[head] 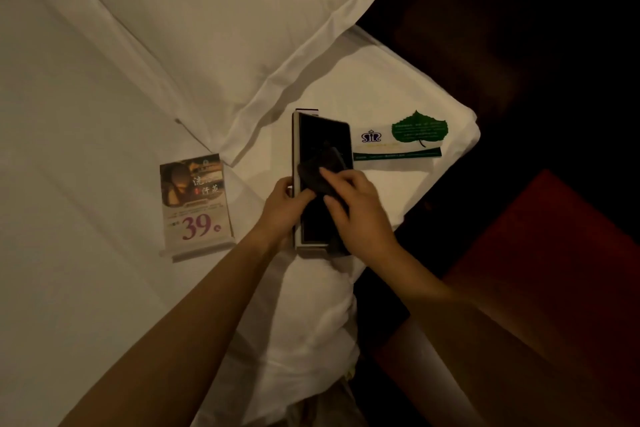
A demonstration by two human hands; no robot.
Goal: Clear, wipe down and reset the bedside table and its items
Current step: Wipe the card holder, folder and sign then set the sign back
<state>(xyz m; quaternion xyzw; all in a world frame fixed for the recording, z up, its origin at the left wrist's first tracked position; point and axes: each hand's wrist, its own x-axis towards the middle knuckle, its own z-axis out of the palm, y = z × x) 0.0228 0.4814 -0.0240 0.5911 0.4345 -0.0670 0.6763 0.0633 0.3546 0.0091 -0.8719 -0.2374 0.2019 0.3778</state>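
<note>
1. Down on the white bed, near its corner, a flat dark box with pale side edges lies lengthwise, its long side running away from the person.
2. The left hand grips the box by its left edge, with the fingers curled round the pale side and the thumb laid across the dark top face.
3. The right hand holds a dark cloth bunched under its curled fingers and presses it against the top face of the box, about midway along its length. A bit of the cloth also shows under the wrist at the near end of the box.
4. A price card in a clear stand lies flat on the sheet to the left of the box, apart from it, with a large "39" printed low on it.
5. Just beside the box on its right lies a clear sign bearing a green leaf, a small crest and a green strip. Whether it touches the box cannot be told.
6. A white pillow fills the far side of the bed, its corner reaching down between the price card and the box.
7. A reddish-brown surface sits in dim light to the right of the bed, past the right forearm.
8. Bunched white bedding lies between the two forearms.
</note>
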